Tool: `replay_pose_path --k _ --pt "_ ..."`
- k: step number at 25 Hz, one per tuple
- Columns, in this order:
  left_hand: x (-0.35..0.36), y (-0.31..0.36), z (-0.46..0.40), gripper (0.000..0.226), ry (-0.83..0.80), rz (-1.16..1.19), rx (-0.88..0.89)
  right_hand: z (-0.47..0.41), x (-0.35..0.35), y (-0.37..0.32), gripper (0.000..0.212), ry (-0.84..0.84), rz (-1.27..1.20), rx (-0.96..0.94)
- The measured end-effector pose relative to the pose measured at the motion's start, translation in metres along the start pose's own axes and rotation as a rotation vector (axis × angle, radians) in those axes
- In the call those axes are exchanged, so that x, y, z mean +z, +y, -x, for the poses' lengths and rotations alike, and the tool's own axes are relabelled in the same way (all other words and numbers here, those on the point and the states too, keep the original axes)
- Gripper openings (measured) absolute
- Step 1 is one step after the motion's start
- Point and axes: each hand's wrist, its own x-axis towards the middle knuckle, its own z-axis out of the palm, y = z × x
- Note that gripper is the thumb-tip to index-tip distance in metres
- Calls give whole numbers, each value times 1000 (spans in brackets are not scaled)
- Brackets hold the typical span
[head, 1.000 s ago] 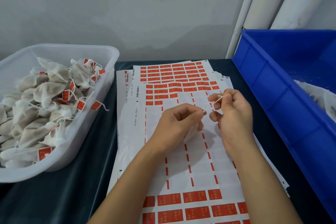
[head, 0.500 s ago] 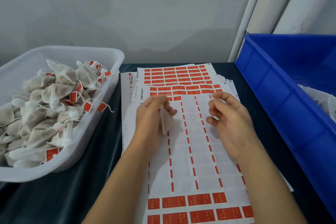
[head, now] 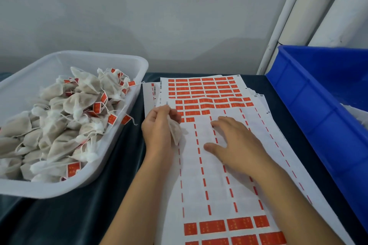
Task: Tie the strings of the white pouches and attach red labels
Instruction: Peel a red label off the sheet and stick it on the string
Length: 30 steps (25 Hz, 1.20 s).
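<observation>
While left hand (head: 157, 125) grips one pouch (head: 175, 131), right hand (head: 237, 145) lies flat, fingers spread, on label sheet (head: 219, 195).

Two bare forearms, no sleeves, no jewellery

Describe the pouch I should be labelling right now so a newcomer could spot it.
Start at the label sheets in the middle of the table. Over their left edge, the left hand pinches one white pouch. Unlike those piled in the clear tub, it carries no red label.
</observation>
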Motion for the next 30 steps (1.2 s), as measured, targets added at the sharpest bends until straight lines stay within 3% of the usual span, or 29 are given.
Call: replay_pose_path --k 3,9,13,18,22,30 --pt "4 -4 2 21 -36 -85 20 -19 -16 -2 73 -50 63 38" --pt "6 -12 6 17 -58 -164 65 -53 23 -41 60 487 35 237" --pt "5 -15 6 19 -81 -230 126 -58 42 -50 49 637 54 289" --pt "7 -15 8 20 -87 -264 144 -62 39 -53 39 663 -80 351" --pt "6 -13 9 19 -117 -256 155 -57 45 -53 49 646 35 380" --pt "7 -16 11 19 -137 -254 191 -58 44 -54 35 652 -37 372"
